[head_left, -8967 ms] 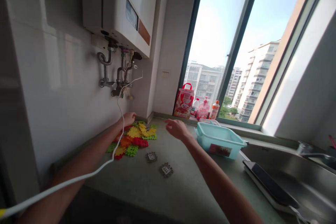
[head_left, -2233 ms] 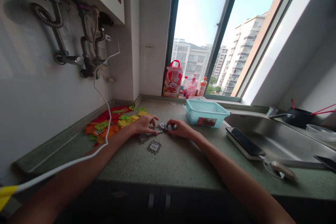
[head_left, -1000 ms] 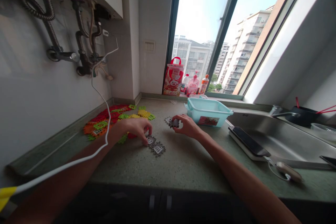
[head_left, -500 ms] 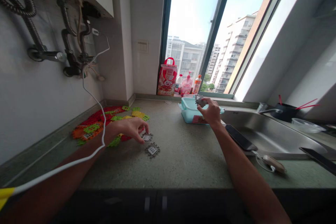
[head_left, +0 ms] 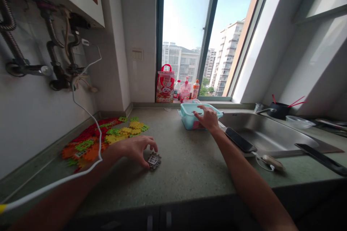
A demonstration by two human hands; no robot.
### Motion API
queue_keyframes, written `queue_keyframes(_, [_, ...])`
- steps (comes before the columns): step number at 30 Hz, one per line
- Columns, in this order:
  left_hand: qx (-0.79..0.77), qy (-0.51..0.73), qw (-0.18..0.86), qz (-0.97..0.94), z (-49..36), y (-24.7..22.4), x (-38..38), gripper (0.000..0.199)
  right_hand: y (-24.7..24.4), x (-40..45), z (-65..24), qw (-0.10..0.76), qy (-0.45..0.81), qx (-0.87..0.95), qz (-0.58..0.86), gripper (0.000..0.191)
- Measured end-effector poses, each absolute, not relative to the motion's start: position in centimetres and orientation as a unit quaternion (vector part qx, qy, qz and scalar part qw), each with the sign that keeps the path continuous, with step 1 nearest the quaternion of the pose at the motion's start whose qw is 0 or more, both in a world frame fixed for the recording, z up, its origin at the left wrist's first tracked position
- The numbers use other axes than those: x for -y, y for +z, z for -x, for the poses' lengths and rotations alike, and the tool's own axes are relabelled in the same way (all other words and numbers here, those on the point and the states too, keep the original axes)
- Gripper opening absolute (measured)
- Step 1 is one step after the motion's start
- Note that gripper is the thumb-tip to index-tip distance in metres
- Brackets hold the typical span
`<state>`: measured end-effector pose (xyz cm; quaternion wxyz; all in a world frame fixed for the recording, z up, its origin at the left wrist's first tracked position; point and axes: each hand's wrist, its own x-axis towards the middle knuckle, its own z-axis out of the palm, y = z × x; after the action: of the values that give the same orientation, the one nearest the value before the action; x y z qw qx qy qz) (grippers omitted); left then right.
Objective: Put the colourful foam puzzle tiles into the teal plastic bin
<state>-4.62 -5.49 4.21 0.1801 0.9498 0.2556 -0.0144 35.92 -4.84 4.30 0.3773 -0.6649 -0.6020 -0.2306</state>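
My left hand [head_left: 139, 149] rests low over the counter, thumb and curled fingertips at the edges of grey toothed building pieces [head_left: 154, 160] with a white window-like grid. They look stacked, though I cannot count them. My right hand [head_left: 208, 117] is above a light-blue plastic box [head_left: 187, 122], its thumb and fingers spread apart. A thin dark sliver shows near that thumb, at the box's opening; whether it touches the hand is unclear. Left of my left hand lie many flat toothed pieces, such as yellow ones [head_left: 116, 138] and orange ones [head_left: 93, 151].
A white cable [head_left: 54, 187] crosses in front of my left forearm. Right of the box are a black phone [head_left: 240, 140] and a steel sink [head_left: 271, 130]. Bottles [head_left: 185, 90] and a red-handled bag [head_left: 165, 88] stand on the windowsill.
My right hand has opened and lowered over the box; the grey piece it held has left its grip. My left hand has brought the two separate grey pieces together. The view has shifted right.
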Motion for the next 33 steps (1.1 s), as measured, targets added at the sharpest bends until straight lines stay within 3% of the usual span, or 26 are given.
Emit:
queue_keyframes(5, [-0.268, 0.011, 0.156, -0.950, 4.2, 3.3, 5.0, 0.053, 4.7, 6.1, -31.4, 0.412, -0.217, 0.724, 0.508, 0.026])
queue_keyframes(8, [-0.300, 0.066, 0.106, -0.946, 3.5, 2.9, 5.1, 0.048, 3.3, 7.2, -27.4, 0.336, -0.084, 0.849, 0.399, 0.028])
queue_keyframes(12, [-0.322, 0.102, 0.052, -0.940, 2.9, 2.2, 5.2, 0.046, 0.7, 8.4, -23.2, 0.224, 0.041, 0.911, 0.343, 0.046])
queue_keyframes(15, [-0.317, 0.104, 0.031, -0.942, 2.8, 1.5, 4.9, 0.043, -0.3, 8.4, -21.8, 0.206, 0.066, 0.918, 0.332, 0.036])
queue_keyframes(19, [-0.305, 0.119, 0.011, -0.945, 3.3, 1.6, 3.9, 0.065, -0.7, 8.0, -21.4, 0.219, 0.072, 0.912, 0.339, 0.026])
queue_keyframes(22, [-0.319, 0.170, 0.013, -0.932, 5.1, 3.4, 3.3, 0.086, -0.5, 7.8, -21.8, 0.218, 0.045, 0.919, 0.324, 0.025])
queue_keyframes(26, [-0.394, 0.222, 0.049, -0.891, 10.3, 5.6, 4.1, 0.066, 1.9, 7.1, -24.9, 0.313, -0.099, 0.892, 0.312, 0.022])
queue_keyframes(30, [-0.410, 0.214, 0.031, -0.886, 16.5, 3.7, 6.2, 0.050, 4.5, 5.9, -31.3, 0.467, -0.260, 0.723, 0.438, 0.023])
queue_keyframes(33, [-0.436, 0.185, 0.001, -0.881, 19.9, 1.3, 7.3, 0.043, 4.5, 5.3, -35.2, 0.450, -0.280, 0.636, 0.561, 0.030])
